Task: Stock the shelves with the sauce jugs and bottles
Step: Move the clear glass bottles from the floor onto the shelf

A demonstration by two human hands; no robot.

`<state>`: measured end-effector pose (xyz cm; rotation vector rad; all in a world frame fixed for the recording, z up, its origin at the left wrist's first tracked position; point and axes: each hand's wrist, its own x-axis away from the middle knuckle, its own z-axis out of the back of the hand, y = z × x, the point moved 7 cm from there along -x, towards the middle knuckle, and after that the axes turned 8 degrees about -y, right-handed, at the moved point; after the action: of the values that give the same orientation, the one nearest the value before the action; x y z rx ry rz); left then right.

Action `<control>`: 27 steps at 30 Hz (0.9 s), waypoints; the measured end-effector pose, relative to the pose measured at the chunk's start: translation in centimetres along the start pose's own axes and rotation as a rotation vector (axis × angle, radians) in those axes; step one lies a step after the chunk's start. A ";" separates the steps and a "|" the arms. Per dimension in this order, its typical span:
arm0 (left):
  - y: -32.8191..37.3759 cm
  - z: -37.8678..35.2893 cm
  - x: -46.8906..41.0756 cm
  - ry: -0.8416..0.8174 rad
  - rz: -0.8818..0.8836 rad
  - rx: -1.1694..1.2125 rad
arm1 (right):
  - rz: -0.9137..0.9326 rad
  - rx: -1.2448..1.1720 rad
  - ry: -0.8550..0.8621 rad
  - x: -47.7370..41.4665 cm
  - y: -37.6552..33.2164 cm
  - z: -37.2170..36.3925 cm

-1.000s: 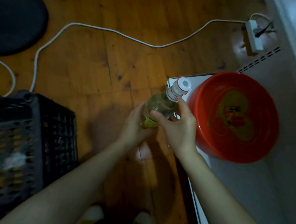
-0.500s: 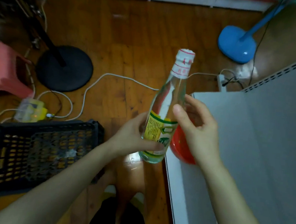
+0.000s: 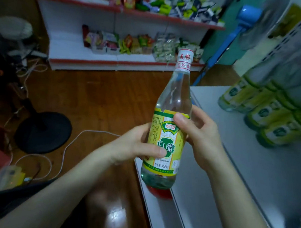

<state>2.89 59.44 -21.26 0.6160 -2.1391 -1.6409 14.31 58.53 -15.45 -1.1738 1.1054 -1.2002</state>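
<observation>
Your left hand and right hand both grip the clear vinegar bottle upright by its label, above the white shelf edge, near the stocked bottles.

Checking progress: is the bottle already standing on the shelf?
No, both the left hand and right hand hold the bottle up beside the shelf.

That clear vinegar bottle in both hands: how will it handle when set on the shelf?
The vinegar bottle looks full nearly to the neck, so probably heavy. It looks like rigid glass, likely fragile. Tall and narrow, it may tip on the shelf unless set down squarely.
</observation>
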 end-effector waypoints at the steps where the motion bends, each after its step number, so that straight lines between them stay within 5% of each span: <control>1: 0.8 -0.6 -0.6 0.007 -0.012 -0.008 | 0.016 -0.003 0.029 0.2 -0.9 0.9; 9: 5.4 -5.6 -6.7 0.022 -0.117 -0.266 | 0.095 -0.050 0.293 1.1 -5.7 9.7; 18: 5.7 -7.9 -12.2 -0.068 -0.162 -0.443 | 0.015 0.111 0.329 3.2 -6.4 14.7; 27: 4.0 -9.5 -18.0 -0.371 -0.117 -0.675 | -0.018 0.082 0.670 5.7 -4.6 19.2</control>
<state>22.60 62.57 -15.56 0.2359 -1.5986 -2.5194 33.40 54.02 -9.25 -0.7240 1.5137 -1.6965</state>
